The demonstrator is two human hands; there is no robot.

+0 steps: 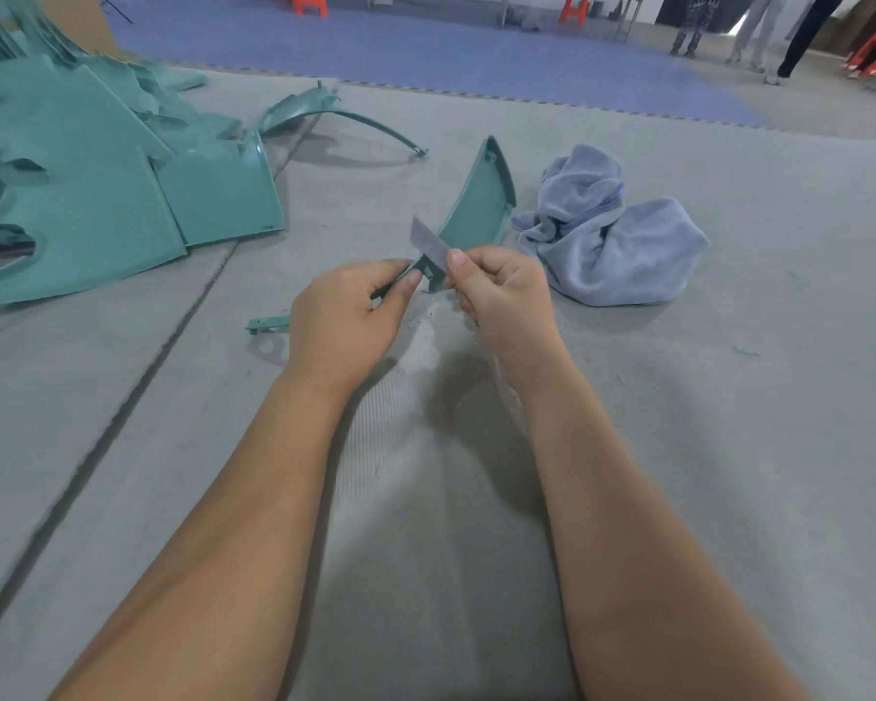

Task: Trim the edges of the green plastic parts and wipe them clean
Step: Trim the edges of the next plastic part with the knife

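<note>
A curved green plastic part [476, 204] stands on edge above the grey mat, its narrow near end gripped by my left hand [347, 316]. My right hand [496, 290] pinches a thin grey blade [428, 245] and lays it against the part's near edge, just above my left thumb. Pale shavings lie on the mat under both hands. A crumpled blue-grey cloth [613, 235] lies right of the part, untouched.
A heap of larger green plastic panels [97, 184] fills the left side. A curved green strip [335, 111] lies behind, and a small green piece [266, 323] sits left of my left wrist. People's legs and orange stools stand far back on blue flooring.
</note>
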